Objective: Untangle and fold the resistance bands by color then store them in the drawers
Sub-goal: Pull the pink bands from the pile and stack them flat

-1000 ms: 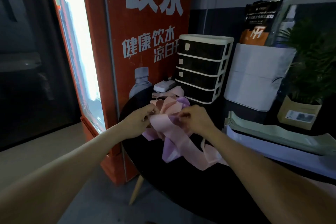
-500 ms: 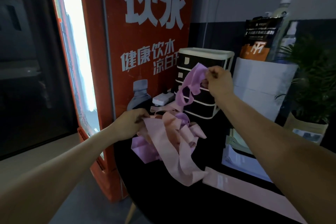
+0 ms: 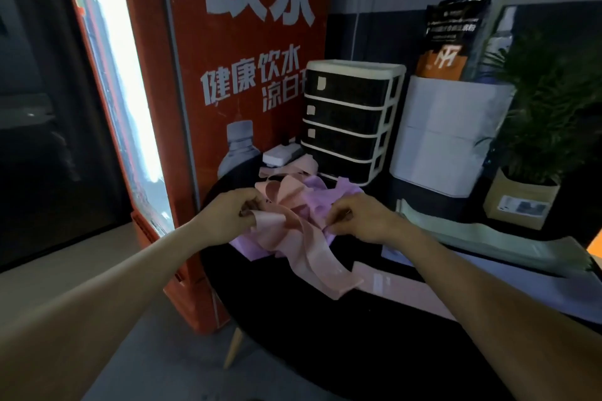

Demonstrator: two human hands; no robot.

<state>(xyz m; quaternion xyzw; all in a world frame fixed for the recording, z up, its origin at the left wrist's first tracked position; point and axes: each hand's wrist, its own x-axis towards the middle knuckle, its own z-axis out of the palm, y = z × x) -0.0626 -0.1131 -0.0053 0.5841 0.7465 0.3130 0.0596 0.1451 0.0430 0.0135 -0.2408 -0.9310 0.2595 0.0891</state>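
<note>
the room is dim, and a black round counter [image 3: 325, 329] fills the lower middle of the frame, with one light wooden leg [image 3: 233, 348] under its left edge. behind it, in the upper left and centre, stands a red drinks cooler [image 3: 234, 75] with big white letters and a bright glass door.

in the centre of the frame lies a tangled heap of bands on the counter: pink resistance bands [image 3: 303, 238] on top and in front, and purple resistance bands [image 3: 321, 202] under and behind them. one pink loop hangs out toward the lower middle of the frame. another flat pink band [image 3: 407, 290] lies stretched on the counter to the right of the heap.

the left hand [image 3: 233, 212] is at the left side of the heap and pinches a pink strip between thumb and fingers. the right hand [image 3: 365, 216] is at the right side of the heap, its fingers curled and pinching the purple band where it meets the pink one.

just behind the heap, in the upper middle, stands a small drawer unit [image 3: 350, 120] with a white frame and four dark drawers, all closed. a white power strip [image 3: 281, 153] lies left of it. to the right are a white box [image 3: 446, 137] with an orange and black pouch [image 3: 452, 39] above it, a potted plant [image 3: 547, 114], and pale green folded bands [image 3: 482, 234] on the counter.
</note>
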